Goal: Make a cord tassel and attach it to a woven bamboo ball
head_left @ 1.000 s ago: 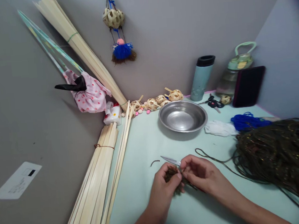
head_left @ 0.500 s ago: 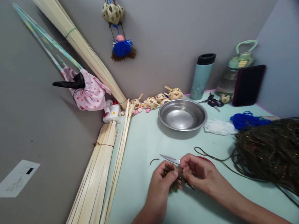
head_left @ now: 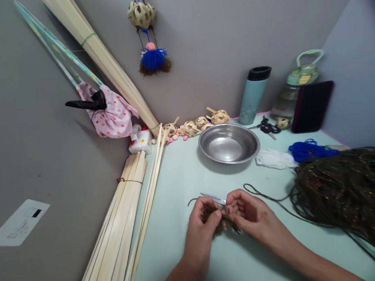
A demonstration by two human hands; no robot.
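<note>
Left hand [head_left: 200, 229] curled, thumb [head_left: 215, 218] bent inward; right hand [head_left: 253, 213] close opposite, fingers [head_left: 237, 196] bent; forearms [head_left: 311, 254] angled inward.

A grey back wall [head_left: 205, 47] adjoins a darker left wall [head_left: 20, 146], which bears a white label [head_left: 17, 223], and a bluish-grey right wall [head_left: 358, 64]. Below, a pale green tabletop [head_left: 180, 171], pink-edged toward the rear right, lies under soft light.

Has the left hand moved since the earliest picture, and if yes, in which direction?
Yes, slightly: judged against the metal bowl, the left hand has shifted to the left and a little forward, toward the bowl's side of the table.
</note>
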